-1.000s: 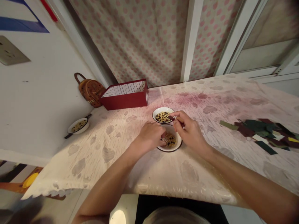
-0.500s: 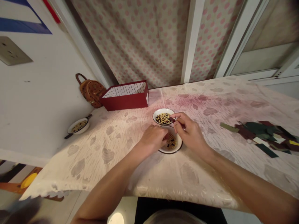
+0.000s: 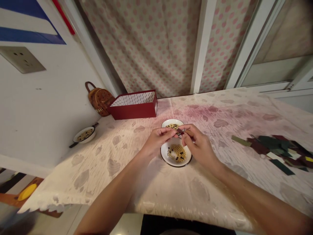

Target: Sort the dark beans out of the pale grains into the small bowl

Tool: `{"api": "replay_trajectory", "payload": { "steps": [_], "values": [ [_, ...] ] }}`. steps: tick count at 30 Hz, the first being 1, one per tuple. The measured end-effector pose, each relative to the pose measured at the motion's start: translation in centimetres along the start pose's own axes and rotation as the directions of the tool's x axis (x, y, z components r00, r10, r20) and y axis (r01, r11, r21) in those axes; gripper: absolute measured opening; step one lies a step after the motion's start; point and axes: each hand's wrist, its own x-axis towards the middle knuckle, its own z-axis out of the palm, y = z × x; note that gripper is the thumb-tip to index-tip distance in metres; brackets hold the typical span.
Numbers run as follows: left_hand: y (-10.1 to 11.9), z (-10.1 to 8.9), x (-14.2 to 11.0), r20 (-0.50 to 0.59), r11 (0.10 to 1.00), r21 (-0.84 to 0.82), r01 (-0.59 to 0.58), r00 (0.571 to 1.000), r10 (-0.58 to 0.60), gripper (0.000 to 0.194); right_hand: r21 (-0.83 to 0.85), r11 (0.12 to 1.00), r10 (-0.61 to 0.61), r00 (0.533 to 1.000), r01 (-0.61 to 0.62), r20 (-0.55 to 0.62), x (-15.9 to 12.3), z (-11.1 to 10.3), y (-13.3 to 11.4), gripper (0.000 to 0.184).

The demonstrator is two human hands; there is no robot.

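Observation:
My right hand (image 3: 200,145) pinches a small dark maroon strip (image 3: 180,131) between thumb and fingertips. My left hand (image 3: 157,139) has thumb and forefinger pressed together at the strip's left end; whatever they hold is too small to make out. Both hands are above the near white bowl (image 3: 164,159), which has a dark rim. In it lie yellowish and black beads or beans (image 3: 180,151), with a bare patch toward the left. Just behind stands a second white bowl (image 3: 167,122) with paler yellow and black pieces, partly covered by my fingers.
A third bowl (image 3: 91,137) stands by the wall at the left. Behind it are a small brown backpack (image 3: 99,98) and an open red box (image 3: 134,111). Green, maroon and pale strips (image 3: 274,145) lie piled at the right on the patterned tablecloth (image 3: 97,179).
My left hand has come up out of the near bowl to the strip, uncovering the bowl's contents. My right hand still holds the strip. The view has shifted slightly.

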Motion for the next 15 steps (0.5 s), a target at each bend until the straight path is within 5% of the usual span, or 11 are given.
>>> {"api": "replay_trajectory", "payload": {
  "steps": [15],
  "values": [
    [-0.33,0.57,0.14,-0.064,0.999,0.013,-0.051,0.997,0.052,0.027,-0.023,1.000,-0.021,0.999,0.022,0.033,-0.11,0.06,0.42,0.018]
  ]
}}
